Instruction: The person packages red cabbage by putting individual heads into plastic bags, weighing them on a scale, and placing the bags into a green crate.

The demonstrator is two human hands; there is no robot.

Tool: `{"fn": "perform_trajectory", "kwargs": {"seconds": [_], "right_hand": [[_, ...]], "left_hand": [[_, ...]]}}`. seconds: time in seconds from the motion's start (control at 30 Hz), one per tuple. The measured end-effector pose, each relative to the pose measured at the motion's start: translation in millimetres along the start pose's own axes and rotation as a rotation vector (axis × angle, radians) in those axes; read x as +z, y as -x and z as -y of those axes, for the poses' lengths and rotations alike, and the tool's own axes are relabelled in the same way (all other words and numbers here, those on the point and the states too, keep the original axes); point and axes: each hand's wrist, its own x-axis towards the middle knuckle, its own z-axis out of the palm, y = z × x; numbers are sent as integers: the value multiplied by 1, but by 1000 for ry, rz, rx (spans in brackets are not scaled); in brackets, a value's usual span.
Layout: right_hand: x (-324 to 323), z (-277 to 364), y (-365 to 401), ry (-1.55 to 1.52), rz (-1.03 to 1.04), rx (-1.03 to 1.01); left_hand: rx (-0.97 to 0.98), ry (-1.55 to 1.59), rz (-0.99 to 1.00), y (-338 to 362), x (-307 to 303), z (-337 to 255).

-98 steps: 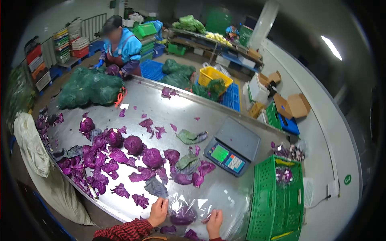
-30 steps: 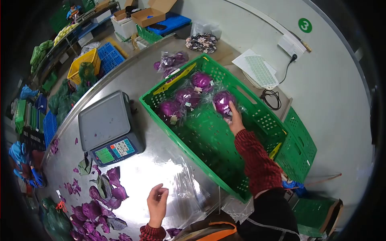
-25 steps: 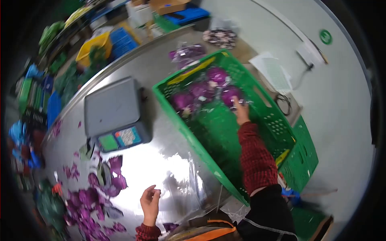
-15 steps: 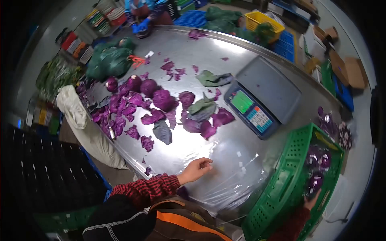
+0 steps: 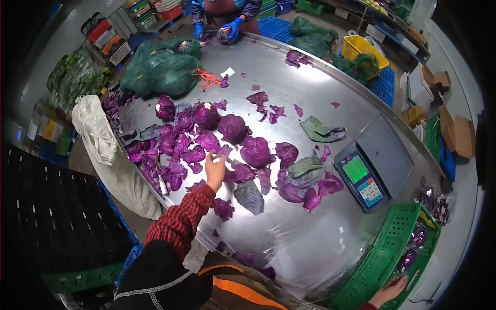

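Over the metal table, my left hand [image 5: 215,169] reaches among purple cabbage leaves [image 5: 236,172], fingers stretched and apart, holding nothing. Just beyond it are whole red cabbages: one [image 5: 255,151] to the right, another [image 5: 232,128] behind, and a third [image 5: 206,115] farther back with a pale cut stem. Left of the hand, a knife [image 5: 162,182] with a pale handle lies on loose leaves. My right hand [image 5: 391,290] is at the near end of the green crate [image 5: 377,258], fingers extended and empty. Inside the crate are wrapped red cabbages [image 5: 408,258].
A digital scale [image 5: 369,173] stands at the right, with clear plastic film [image 5: 315,248] in front. Green net bags [image 5: 160,70] lie at the back left. Across the table, a person in blue gloves [image 5: 235,29] holds a cabbage. A whitish sack [image 5: 116,165] hangs at the left edge.
My left hand has moved forward and left from the plastic film to the cabbage leaves. The right hand has drawn back from the wrapped cabbages. The view has shifted left.
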Motion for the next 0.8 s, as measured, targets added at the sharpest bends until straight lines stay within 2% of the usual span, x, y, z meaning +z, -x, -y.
{"fn": "perform_trajectory", "kwargs": {"seconds": [0.1,0.17,0.23,0.3,0.33,0.37,0.4,0.47,0.5,0.53,0.57,0.6,0.63,0.7,0.73,0.77,0.8], "right_hand": [[52,22,102,86,162,-24],[64,0,169,353,359,34],[77,-19,211,292,459,183],[107,-17,257,403,458,252],[119,-18,273,408,452,247],[130,-20,286,387,575,258],[140,-20,297,364,700,270],[167,-11,317,396,775,264],[173,-10,323,425,855,261],[175,-17,326,420,939,260],[182,-24,331,417,934,262],[189,-29,340,425,973,269],[193,-30,348,440,1010,278],[214,-24,368,393,1045,371],[227,-20,377,328,1094,452],[239,-17,385,324,1110,451],[252,-15,395,179,1161,601]], "left_hand": [[255,-248,-160,-87,-12,32],[400,-496,-298,-123,-9,-21],[433,-633,-259,-153,-6,-49],[535,-748,-109,-188,-6,-53],[470,-857,-30,-191,-6,-62],[469,-853,-23,-198,-6,-61],[433,-796,6,-204,-8,-61],[389,-685,19,-222,-18,-54],[351,-383,128,-244,-28,-35],[212,-134,168,-247,-37,-34],[74,115,208,-245,-41,-33],[-31,259,351,-208,-50,-69],[-77,345,474,-197,-60,-73],[-156,333,583,-163,-71,-76],[-145,289,701,-139,-72,-85],[-127,244,803,-111,-70,-95],[-102,151,865,-85,-66,-100]]}}
